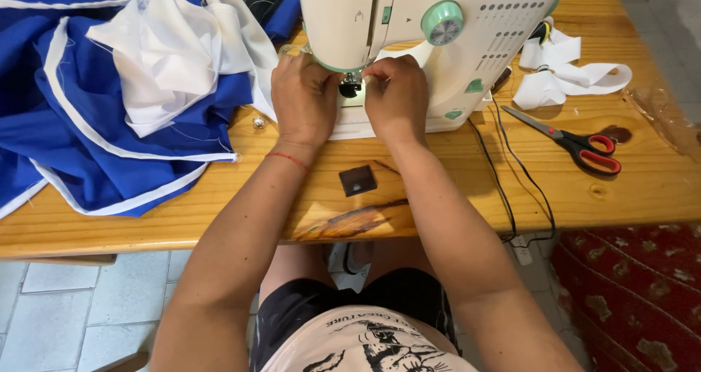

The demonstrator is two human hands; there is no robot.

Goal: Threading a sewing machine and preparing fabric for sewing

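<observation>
Wooden table [438, 189], one sewing machine [438, 21], two hands, left hand [303, 102], right hand [398, 94], grip unclear, one scissors [577, 142].

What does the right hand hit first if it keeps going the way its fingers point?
Probably the sewing machine. The right hand points away from the person, fingertips already beside the presser foot, the machine's body directly beyond. Depth unclear.

Cream sewing machine [409, 21] with mint-green dial [442, 23]; blue fabric [80, 131] edged in white at the table's [453, 197] left end; red-handled scissors [577, 144] near its right edge; honey-coloured wooden tabletop; dark square patch [358, 180].
</observation>
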